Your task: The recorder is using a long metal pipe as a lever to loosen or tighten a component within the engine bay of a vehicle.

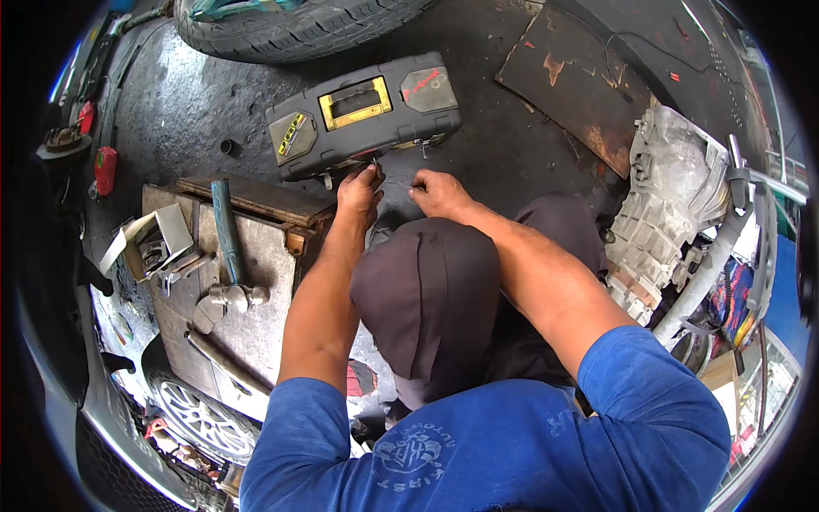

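Note:
A black toolbox (401, 119) with a yellow-framed handle (356, 103) lies on the floor in front of me. My left hand (360, 194) is closed in a pinch at its near side, close to a metal latch (328, 181). Just right of it, my right hand (442, 196) is also closed, thumb and fingers pressed together above my knee. A thin, pale strand like wire (397, 182) seems to run between the two hands; its ends are hidden by the fingers. The near edge of the toolbox is partly covered by my left hand.
On my left, a hammer (224, 239) and an open carton (175, 235) of small metal parts rest on a wooden board (183, 333). A tyre (299, 30) lies beyond the toolbox. To the right are a metal gearbox casing (670, 196) and a brown panel (580, 85).

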Motion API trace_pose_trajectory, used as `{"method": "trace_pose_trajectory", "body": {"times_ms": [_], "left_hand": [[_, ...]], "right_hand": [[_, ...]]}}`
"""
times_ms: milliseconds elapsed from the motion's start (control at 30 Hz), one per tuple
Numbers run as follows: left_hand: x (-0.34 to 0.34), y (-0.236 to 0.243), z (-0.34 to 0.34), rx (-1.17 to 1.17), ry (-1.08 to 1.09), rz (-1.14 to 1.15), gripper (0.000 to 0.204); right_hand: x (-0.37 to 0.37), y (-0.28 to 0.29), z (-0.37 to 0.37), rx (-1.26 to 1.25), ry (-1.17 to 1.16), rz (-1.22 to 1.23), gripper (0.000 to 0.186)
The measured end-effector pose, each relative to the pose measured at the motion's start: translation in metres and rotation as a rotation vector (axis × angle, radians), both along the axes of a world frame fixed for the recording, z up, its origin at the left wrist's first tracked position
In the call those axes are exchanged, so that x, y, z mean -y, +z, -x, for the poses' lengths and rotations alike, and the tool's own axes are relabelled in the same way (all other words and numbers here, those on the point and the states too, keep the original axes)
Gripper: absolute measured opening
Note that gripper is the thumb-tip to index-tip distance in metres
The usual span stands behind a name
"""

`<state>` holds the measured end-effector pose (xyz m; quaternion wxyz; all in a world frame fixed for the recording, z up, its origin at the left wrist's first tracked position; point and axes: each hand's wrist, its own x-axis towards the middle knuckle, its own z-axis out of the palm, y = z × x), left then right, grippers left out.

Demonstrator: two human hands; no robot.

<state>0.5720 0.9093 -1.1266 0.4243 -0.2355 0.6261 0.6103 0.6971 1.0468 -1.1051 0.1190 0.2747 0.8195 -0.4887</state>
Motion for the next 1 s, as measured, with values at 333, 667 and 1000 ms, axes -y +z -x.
{"method": "trace_pose_trajectory", "body": {"times_ms": [333, 667, 1000], "left_hand": [[-0.006, -0.003, 0.000, 0.094, -0.032, -0.140, 0.025], [-0.006, -0.014, 0.002, -0.033, -0.078, -0.059, 0.026], [0.006, -0.005, 0.000, -0.476, -0.533, 0.212, 0.034]], "right_hand": [[0.019, -0.011, 0.022, -0.080, -0.120, -0.098, 0.023], [0.022, -0.010, 0.046, 0.016, -0.036, -0.144, 0.025], [0.026, -0.049, 0.042, 0.313, -0.588, 0.951, 0.024]]}}
